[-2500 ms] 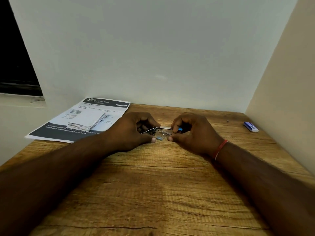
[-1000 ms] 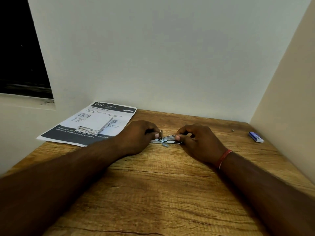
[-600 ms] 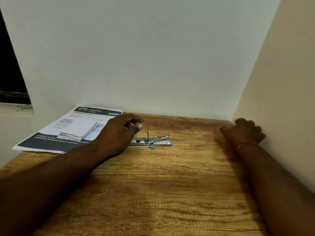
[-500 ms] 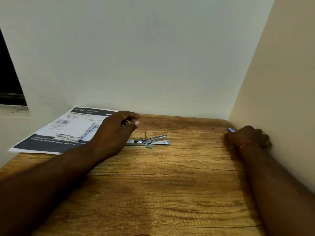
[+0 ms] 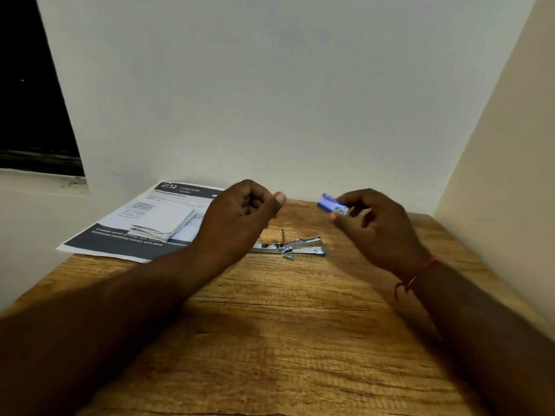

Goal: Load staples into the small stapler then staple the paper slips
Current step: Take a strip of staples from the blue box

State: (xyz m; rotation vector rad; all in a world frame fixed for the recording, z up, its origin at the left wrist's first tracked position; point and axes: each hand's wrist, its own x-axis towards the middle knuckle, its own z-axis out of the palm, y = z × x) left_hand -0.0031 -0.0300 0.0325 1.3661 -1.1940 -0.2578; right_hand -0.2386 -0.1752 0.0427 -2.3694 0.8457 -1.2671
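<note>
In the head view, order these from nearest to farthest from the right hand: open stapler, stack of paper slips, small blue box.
1. small blue box: pinched in the right hand itself.
2. open stapler: on the table, lower left of the hand.
3. stack of paper slips: far left, on the printed sheet.

The stapler (image 5: 288, 247) lies on the table (image 5: 270, 340) toward the back, below and between the left hand (image 5: 240, 214) and the right hand (image 5: 378, 229), which holds the staple box (image 5: 332, 204) above it. Left of the stapler, the paper slips (image 5: 165, 223) rest on a printed sheet (image 5: 120, 238) by the wall (image 5: 270, 100).
</note>
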